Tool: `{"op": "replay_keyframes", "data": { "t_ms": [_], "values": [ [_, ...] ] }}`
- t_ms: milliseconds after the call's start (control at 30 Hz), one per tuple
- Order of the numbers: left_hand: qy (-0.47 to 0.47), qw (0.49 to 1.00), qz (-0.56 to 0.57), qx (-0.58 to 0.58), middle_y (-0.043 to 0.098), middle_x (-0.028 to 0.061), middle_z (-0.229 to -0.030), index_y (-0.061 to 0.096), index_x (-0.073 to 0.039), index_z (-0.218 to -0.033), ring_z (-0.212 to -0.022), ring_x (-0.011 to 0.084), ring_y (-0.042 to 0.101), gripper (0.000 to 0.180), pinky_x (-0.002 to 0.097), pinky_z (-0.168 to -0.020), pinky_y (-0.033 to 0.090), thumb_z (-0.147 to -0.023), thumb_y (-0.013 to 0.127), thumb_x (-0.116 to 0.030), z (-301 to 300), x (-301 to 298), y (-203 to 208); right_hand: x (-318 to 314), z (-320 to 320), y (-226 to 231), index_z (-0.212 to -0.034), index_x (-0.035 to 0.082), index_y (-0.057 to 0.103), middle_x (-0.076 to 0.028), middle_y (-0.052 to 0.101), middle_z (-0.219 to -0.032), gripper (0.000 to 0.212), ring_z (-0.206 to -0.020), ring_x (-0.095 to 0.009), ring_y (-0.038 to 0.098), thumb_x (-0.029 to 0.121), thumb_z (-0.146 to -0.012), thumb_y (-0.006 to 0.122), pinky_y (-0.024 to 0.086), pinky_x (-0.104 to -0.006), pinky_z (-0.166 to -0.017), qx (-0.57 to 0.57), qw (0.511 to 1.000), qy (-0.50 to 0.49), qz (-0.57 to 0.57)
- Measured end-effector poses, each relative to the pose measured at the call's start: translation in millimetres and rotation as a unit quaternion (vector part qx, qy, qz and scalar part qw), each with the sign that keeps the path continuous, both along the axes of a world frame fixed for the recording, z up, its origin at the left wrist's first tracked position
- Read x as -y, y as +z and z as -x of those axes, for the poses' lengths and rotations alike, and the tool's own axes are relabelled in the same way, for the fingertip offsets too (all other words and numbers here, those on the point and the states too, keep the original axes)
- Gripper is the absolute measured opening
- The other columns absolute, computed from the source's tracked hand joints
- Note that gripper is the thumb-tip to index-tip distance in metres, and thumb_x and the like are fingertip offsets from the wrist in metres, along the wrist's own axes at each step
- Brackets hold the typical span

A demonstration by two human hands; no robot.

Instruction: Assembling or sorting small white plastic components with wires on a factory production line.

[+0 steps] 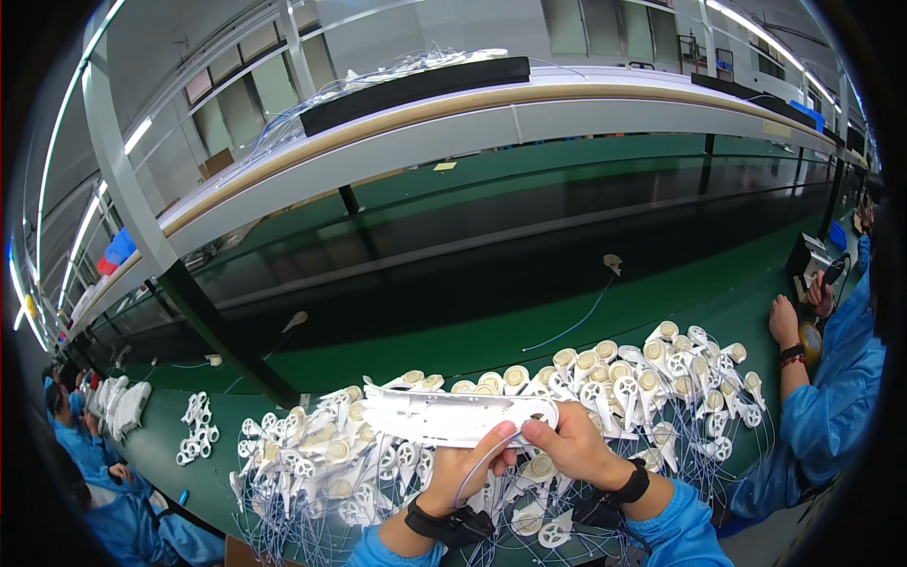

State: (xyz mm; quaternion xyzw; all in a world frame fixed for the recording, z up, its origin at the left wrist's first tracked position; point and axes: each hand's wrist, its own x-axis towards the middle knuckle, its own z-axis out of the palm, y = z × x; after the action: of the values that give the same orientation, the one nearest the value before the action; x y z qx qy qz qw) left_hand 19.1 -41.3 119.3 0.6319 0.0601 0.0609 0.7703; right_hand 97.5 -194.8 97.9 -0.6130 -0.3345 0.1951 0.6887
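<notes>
Across the middle, above a pile of parts, a long white plastic housing (439,417) lies with its open inner side toward me. My left hand (463,472) is closed on its lower edge near the right end, thumb on the rim. A thin grey cable (470,480) loops from the housing down over this hand. Wrapped round the right end of the housing is my right hand (578,444), its thumb pressing inside next to the round seat. The fingers behind the housing are partly hidden. Both wrists wear black bands.
White disc-ended parts with cables (652,378) heap around my hands on the green bench. A dark conveyor belt (453,274) runs behind, carrying a few loose parts. An upright post (227,331) stands left. Co-workers in blue sleeves (836,378) sit at right and left.
</notes>
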Motion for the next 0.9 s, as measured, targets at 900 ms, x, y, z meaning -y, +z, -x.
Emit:
{"op": "replay_keyframes", "data": {
  "t_ms": [900],
  "values": [
    [0.013, 0.969, 0.171, 0.178, 0.06, 0.0249, -0.11, 0.035, 0.0, -0.141, -0.069, 0.0284, 0.066, 0.054, 0.0317, -0.056, 0.054, -0.098, 0.044, -0.032, -18.9, -87.3, 5.5, -7.5, -125.5, -16.0, -0.093, 0.01, 0.055, 0.004, 0.048, -0.068, 0.026, -0.054, -0.004, 0.04, 0.035, -0.098, 0.053, 0.033, -0.0201, -0.046, -0.219, 0.951, -0.206, -0.074]
  ]
}}
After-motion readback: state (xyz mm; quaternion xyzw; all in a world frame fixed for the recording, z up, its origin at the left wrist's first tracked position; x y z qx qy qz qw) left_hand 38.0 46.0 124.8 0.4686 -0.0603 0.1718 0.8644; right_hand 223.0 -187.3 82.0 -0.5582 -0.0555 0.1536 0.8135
